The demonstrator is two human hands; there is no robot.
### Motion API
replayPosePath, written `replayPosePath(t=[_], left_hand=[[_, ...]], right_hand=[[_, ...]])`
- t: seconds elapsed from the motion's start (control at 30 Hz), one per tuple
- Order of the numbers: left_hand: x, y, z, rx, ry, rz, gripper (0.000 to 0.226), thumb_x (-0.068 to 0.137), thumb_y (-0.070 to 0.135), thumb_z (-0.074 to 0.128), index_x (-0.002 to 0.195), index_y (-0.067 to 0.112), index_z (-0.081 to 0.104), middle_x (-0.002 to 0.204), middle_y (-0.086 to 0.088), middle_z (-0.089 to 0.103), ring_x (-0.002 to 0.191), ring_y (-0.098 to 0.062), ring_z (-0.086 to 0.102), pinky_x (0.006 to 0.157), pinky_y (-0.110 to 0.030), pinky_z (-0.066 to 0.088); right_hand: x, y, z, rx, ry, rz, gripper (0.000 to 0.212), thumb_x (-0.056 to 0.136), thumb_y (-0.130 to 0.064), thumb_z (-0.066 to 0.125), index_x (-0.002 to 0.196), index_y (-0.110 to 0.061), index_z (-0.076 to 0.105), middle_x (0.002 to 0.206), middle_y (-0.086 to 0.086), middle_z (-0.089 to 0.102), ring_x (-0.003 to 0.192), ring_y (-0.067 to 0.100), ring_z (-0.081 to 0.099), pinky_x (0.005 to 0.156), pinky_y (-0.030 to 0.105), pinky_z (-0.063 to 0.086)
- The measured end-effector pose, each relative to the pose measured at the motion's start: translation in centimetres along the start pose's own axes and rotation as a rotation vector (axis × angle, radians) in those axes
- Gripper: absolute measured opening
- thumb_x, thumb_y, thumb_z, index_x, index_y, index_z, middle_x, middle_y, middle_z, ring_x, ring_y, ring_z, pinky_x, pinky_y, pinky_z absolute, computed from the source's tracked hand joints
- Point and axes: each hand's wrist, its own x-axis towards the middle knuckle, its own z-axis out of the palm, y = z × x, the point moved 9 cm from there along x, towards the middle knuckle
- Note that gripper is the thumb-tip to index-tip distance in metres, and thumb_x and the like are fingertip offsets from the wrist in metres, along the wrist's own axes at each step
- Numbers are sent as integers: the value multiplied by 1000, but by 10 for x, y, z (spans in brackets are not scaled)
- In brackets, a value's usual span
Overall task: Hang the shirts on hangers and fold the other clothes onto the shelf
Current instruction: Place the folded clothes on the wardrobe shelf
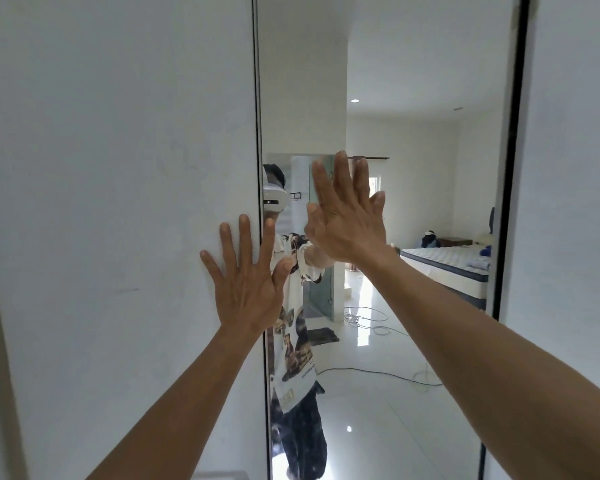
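Centre frame: left hand [248, 289] flat on white panel [118, 168]; right hand [347, 216] spread against mirror [413, 98] (both holding nothing).

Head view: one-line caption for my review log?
Both open hands, left and right, press flat on a white wardrobe door and mirrored panel.

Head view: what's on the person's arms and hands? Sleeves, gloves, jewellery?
Nothing worn on either. The left hand and right hand are bare, with no gloves, rings or watch visible, and both forearms are uncovered down to the frame edge. The mirrored door reflects a short-sleeved white shirt with dark printed pictures, plus a white headset.
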Motion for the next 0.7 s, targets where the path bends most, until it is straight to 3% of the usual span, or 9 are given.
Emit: replayPosePath(t=[0.27, 0.33, 0.37, 0.43, 0.47, 0.57, 0.7], left_hand=[[1, 2, -4, -13, 2, 6, 71, 102, 58, 25, 159, 30, -6, 166, -5, -14, 152, -33, -15, 115, -70, 2], [-2, 7, -8, -23, 34, 2, 72, 102, 55, 29, 160, 25, -1, 167, -7, -10, 153, -33, -11, 116, -69, 2], [-4, 13, -10, -44, 62, 12, 72, 102, 53, 33, 160, 22, 4, 167, -9, -5, 153, -34, -7, 117, -68, 2], [-8, 39, -15, -126, 125, 80, 68, 102, 47, 41, 158, 15, 20, 166, -12, 10, 153, -34, 4, 118, -65, 5], [-11, 58, -17, -184, 155, 132, 64, 101, 44, 43, 155, 13, 28, 164, -13, 17, 152, -34, 10, 119, -64, 7], [-21, 122, -17, -385, 199, 256, 56, 98, 39, 51, 144, 7, 45, 154, -16, 38, 146, -34, 28, 119, -58, 18], [-33, 201, 10, -687, 30, 243, 52, 97, 37, 52, 140, 7, 48, 140, -13, 52, 132, -30, 45, 111, -49, 37]], right_hand=[[0, 2, -2, -29, -46, -17, 70, 104, -49, 28, 155, -38, -19, 160, -6, -36, 147, 25, -35, 118, 68, 4], [-5, 2, -13, -28, -6, -21, 69, 102, -45, 36, 159, -35, -1, 167, -2, -18, 153, 28, -18, 118, 65, 16], [-10, 4, -24, -22, 60, -27, 65, 99, -41, 43, 157, -32, 15, 167, 3, 1, 154, 31, -1, 115, 61, 28], [-19, 12, -46, 14, 192, -34, 52, 92, -31, 51, 143, -24, 41, 153, 7, 35, 141, 30, 32, 102, 52, 45], [-24, 22, -55, 28, 227, -26, 47, 90, -27, 53, 137, -22, 48, 146, 6, 43, 134, 28, 39, 96, 47, 47], [-37, 64, -66, -9, 200, 29, 41, 93, -26, 55, 133, -23, 53, 140, 3, 50, 129, 25, 45, 91, 44, 45], [-54, 135, -81, -195, 65, 139, 45, 95, -24, 55, 139, -19, 51, 142, 3, 49, 132, 25, 43, 99, 46, 45]])
